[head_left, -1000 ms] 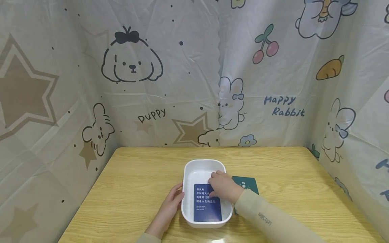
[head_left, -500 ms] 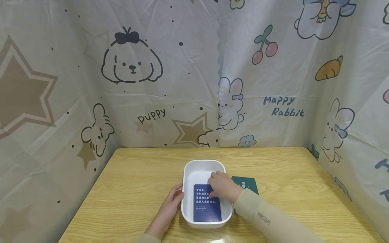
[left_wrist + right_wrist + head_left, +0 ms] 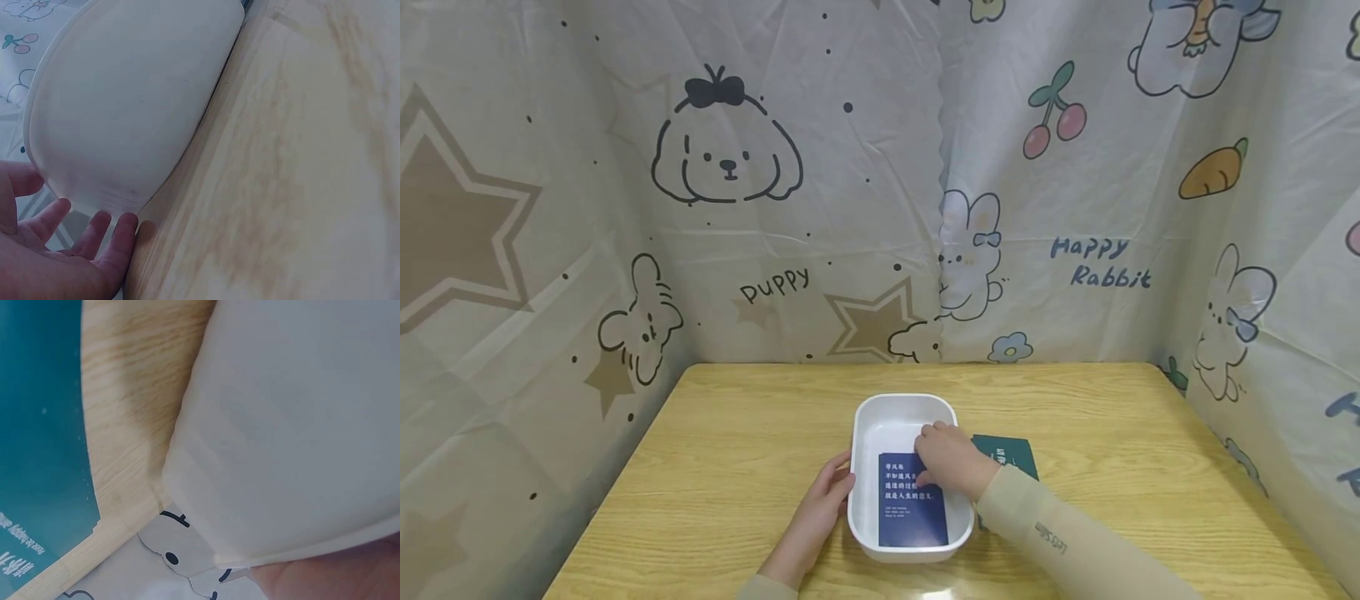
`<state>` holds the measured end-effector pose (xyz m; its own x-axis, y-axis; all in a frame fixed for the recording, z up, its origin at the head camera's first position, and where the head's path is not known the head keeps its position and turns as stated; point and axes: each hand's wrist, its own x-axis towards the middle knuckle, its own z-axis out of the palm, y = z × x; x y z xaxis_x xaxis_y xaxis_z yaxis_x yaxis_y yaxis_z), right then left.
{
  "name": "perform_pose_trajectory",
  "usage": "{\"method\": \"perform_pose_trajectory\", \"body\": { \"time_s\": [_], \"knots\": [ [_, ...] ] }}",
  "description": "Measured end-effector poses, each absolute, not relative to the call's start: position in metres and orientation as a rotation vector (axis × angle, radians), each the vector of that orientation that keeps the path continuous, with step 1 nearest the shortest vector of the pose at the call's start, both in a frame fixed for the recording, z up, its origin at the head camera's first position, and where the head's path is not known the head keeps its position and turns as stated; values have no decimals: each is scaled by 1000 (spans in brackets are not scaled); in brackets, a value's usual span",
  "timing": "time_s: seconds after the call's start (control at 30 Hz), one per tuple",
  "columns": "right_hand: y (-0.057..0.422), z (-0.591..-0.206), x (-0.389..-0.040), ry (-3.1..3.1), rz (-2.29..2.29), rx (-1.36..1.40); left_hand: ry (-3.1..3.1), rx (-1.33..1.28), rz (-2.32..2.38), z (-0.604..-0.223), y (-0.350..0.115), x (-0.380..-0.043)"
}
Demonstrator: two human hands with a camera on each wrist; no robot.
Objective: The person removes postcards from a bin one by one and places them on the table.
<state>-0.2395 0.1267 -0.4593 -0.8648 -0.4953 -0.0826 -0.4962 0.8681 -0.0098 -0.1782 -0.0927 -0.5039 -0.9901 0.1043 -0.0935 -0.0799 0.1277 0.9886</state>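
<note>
A white plastic tray (image 3: 901, 408) stands on the table, with a dark blue card (image 3: 912, 521) printed in white Chinese characters lying in it. My left hand (image 3: 820, 510) is at the tray's left side; the left wrist view shows several fingertips (image 3: 127, 225) touching the outer wall. My right hand (image 3: 951, 461) reaches over the right rim and grips the blue card near its upper right corner, thumb on its face. Those fingers cover part of the card. Beside the tray on the right lies a dark green card (image 3: 1018, 454), partly hidden by the right forearm.
The wood-grain table (image 3: 760, 442) extends around the tray on both sides. A cream curtain (image 3: 865, 167) with cartoon prints hangs behind it and along the left and right. In the right wrist view, the green card (image 3: 40, 425) lies beside the tray's outer wall (image 3: 281, 437).
</note>
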Motion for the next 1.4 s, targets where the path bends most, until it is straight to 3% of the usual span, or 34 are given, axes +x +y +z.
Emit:
{"method": "perform_pose_trajectory", "body": {
  "time_s": [0.93,1.4],
  "knots": [
    [126,-459,-245,2947,-59,-754,2244,63,2008,-503,-94,-179],
    [140,-433,-248,2831,-751,-809,2259,51,1995,-501,-93,-176]
  ]
}}
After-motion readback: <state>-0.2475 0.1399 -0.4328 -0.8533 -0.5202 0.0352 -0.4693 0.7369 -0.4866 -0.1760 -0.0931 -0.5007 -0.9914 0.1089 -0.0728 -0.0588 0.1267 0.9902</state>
